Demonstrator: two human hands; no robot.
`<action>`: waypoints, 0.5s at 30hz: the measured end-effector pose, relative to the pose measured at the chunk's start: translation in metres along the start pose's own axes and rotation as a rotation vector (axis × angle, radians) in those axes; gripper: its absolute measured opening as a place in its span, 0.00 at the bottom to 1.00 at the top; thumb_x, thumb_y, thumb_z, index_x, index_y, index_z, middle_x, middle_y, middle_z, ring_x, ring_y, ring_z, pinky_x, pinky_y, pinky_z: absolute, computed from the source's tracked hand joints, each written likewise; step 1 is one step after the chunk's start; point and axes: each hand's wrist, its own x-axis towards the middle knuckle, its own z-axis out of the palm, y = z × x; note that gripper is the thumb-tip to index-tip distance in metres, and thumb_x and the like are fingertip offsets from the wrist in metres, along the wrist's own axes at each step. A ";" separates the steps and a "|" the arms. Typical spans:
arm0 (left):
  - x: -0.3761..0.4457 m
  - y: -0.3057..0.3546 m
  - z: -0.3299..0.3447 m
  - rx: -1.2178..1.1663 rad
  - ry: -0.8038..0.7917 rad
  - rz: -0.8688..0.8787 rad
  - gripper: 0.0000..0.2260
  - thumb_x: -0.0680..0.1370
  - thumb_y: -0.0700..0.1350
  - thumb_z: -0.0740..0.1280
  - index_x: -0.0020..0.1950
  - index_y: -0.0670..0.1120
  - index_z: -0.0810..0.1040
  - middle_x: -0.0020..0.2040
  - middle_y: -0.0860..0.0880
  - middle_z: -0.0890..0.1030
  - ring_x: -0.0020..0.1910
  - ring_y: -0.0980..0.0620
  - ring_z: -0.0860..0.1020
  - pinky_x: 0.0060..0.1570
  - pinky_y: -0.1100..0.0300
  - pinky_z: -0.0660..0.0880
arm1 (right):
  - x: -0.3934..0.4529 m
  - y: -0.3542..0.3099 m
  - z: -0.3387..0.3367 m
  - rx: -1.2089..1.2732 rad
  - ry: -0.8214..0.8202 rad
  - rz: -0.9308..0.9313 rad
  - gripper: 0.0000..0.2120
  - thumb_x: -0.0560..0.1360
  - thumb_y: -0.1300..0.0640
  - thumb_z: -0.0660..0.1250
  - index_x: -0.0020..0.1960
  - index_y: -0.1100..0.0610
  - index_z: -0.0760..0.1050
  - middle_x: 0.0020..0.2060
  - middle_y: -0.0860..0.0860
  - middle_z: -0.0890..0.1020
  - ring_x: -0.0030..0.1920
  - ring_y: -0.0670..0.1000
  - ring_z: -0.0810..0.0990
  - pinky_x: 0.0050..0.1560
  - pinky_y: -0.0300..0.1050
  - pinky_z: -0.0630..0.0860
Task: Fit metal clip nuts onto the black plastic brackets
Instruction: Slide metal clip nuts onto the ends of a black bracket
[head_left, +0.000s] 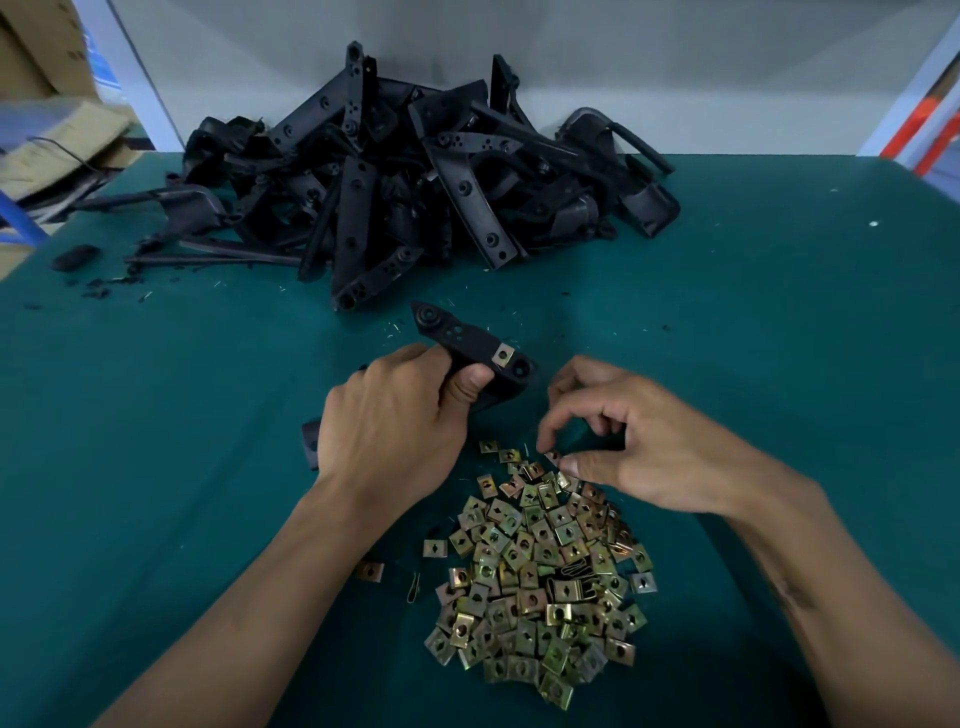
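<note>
My left hand (395, 421) grips a black plastic bracket (457, 335) just above the green table, thumb pressed on its middle. One metal clip nut (503, 355) sits on the bracket near its right end. My right hand (623, 447) hovers at the top edge of a pile of yellowish metal clip nuts (540, 577), and its thumb and forefinger pinch a single clip nut (554, 456). The bracket's lower end is hidden behind my left hand.
A large heap of black plastic brackets (415, 176) lies at the back of the green table (156, 415). A small black piece (75, 257) and plastic crumbs lie at the far left. Cardboard boxes (41, 119) stand beyond the left edge. A few stray clip nuts (370, 570) lie left of the pile.
</note>
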 end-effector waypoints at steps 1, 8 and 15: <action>0.000 0.000 0.000 0.007 0.004 0.001 0.22 0.82 0.67 0.48 0.37 0.54 0.61 0.34 0.57 0.69 0.30 0.46 0.70 0.30 0.56 0.62 | 0.000 0.000 0.001 -0.002 -0.005 0.002 0.12 0.73 0.58 0.77 0.47 0.41 0.81 0.51 0.36 0.73 0.43 0.43 0.71 0.45 0.42 0.72; 0.000 0.002 0.001 0.042 0.000 0.029 0.21 0.83 0.64 0.50 0.36 0.52 0.61 0.32 0.57 0.67 0.29 0.48 0.67 0.28 0.59 0.59 | 0.004 0.003 0.006 0.116 0.136 -0.004 0.10 0.74 0.61 0.76 0.41 0.47 0.79 0.34 0.41 0.78 0.32 0.40 0.72 0.33 0.36 0.71; 0.001 0.005 -0.001 -0.033 0.026 0.135 0.19 0.85 0.60 0.50 0.36 0.55 0.61 0.36 0.58 0.69 0.38 0.53 0.69 0.29 0.61 0.59 | 0.015 0.004 0.011 0.790 0.509 -0.031 0.07 0.71 0.66 0.75 0.48 0.59 0.81 0.34 0.52 0.82 0.34 0.49 0.76 0.35 0.39 0.74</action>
